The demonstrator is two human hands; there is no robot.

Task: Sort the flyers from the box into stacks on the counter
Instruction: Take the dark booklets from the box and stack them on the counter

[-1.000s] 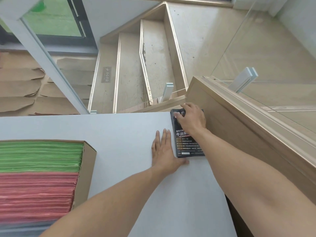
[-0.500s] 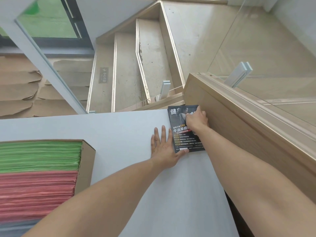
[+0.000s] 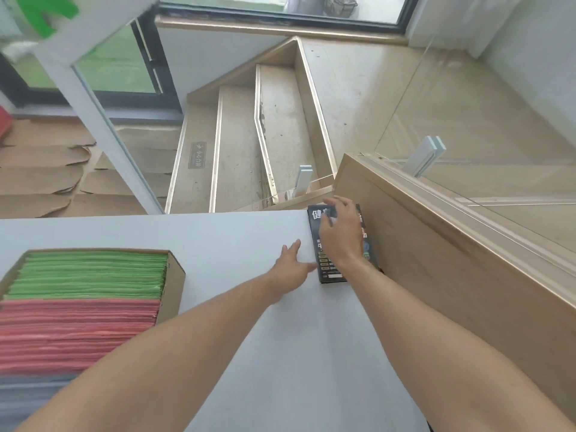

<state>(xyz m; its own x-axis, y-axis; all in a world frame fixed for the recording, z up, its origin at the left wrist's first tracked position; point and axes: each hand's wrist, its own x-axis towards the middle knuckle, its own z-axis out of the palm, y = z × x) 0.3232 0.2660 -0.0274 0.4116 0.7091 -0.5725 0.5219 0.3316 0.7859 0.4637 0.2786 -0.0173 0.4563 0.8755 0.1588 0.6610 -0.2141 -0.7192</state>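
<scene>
Head cam looks down over a pale grey counter [image 3: 237, 363] with a stairwell past its far edge. A stack of black flyers [image 3: 335, 263] with white and yellow print sits at the counter's far right corner, snug against a wooden side wall [image 3: 442, 275]. The right hand [image 3: 341, 233] lies flat on top of that stack, fingers stretched out and a bit spread, not curled around anything. The left hand [image 3: 293, 266] is just beside the stack's left edge, palm down on the counter, fingers straight and pointing away from the person. Its thumb looks like it touches the stack's edge, but it's a little blurry so I can't say for sure.

Over on the near left is the cardboard box [image 3: 174, 285], open on top and packed with flyers standing on edge: green flyers [image 3: 90, 274] at the far end, red flyers [image 3: 74, 335] in the middle, and a band of grey flyers [image 3: 28, 397] nearest the camera, partly hidden by the left forearm. The box sits well apart from the black stack.

Beyond the counter you can see beige steps [image 3: 246, 145], a glass panel [image 3: 486, 126] above the wooden wall, and sheets of brown paper [image 3: 43, 179] laid on the floor at left.
</scene>
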